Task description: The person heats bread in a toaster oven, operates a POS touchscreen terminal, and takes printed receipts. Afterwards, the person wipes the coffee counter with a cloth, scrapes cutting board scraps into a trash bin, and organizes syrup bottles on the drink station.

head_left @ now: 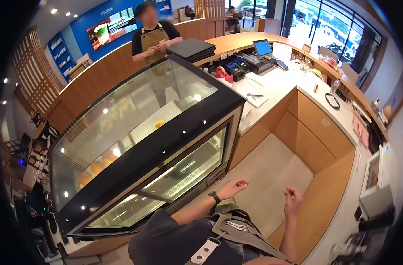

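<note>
My left hand: part-open, nothing seen in it. My right hand: loosely curled; contents, I cannot tell. Display case: left of my hands, glass side facing me, likely for staff access.

Display case left of counter

Café (pastry case, drinks screen)

Display case holding round pastries, white counter bearing notepad, black loop, pink cloth
</note>
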`<action>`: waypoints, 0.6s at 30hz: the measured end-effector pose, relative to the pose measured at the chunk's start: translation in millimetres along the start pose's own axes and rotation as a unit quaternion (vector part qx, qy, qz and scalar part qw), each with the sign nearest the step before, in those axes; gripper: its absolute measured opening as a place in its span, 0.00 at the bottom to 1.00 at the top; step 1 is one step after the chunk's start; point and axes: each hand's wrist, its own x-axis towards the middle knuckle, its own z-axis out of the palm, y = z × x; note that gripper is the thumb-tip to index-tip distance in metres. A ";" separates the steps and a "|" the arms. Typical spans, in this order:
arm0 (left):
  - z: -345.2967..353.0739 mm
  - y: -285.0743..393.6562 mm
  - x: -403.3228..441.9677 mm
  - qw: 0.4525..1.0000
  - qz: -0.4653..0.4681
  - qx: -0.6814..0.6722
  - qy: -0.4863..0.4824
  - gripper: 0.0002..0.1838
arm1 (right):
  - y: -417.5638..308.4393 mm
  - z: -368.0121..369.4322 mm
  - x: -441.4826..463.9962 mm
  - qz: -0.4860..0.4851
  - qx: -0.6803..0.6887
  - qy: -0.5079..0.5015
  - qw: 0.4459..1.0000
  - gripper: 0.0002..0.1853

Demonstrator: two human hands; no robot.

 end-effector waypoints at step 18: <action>-46.0 151.4 596.8 0.991 0.098 -0.065 0.058 0.14 | 121.9 141.5 609.1 0.013 0.249 -0.167 0.954 0.10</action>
